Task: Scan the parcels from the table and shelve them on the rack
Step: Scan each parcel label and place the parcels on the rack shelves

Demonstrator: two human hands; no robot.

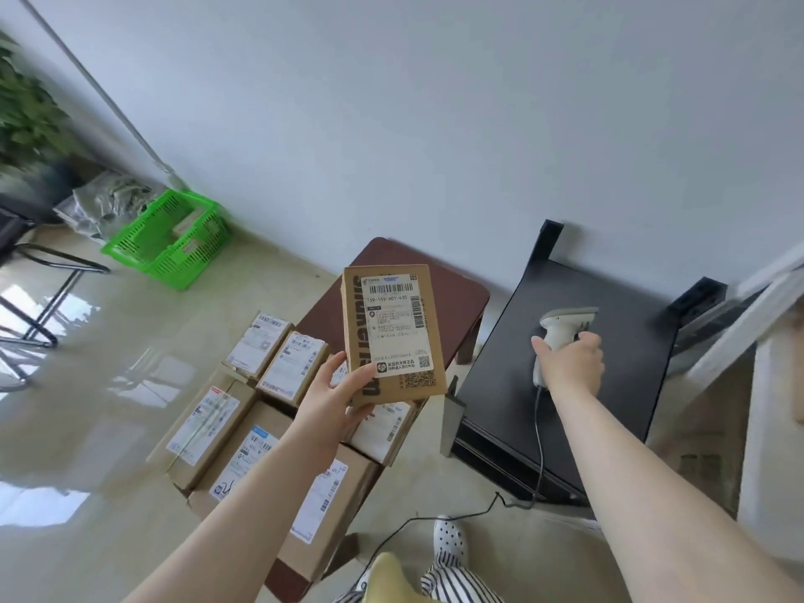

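Observation:
My left hand point(337, 396) grips the lower edge of a brown cardboard parcel point(393, 332) and holds it upright above the table, its white shipping label with barcodes facing me. My right hand point(572, 363) is wrapped round the handle of a white barcode scanner point(565, 326), which is over the black rack's top shelf point(565, 385), to the right of the parcel. The scanner's grey cable hangs down to the floor. Several more labelled cardboard parcels point(243, 428) lie flat on the dark brown table point(448, 298) below my left arm.
A green plastic basket point(169, 237) with small boxes stands on the glossy floor by the white wall at the left. Beside it lie grey bags, a plant and a black metal chair frame point(39, 298). A white frame point(739, 324) rises at the right. My feet show at the bottom.

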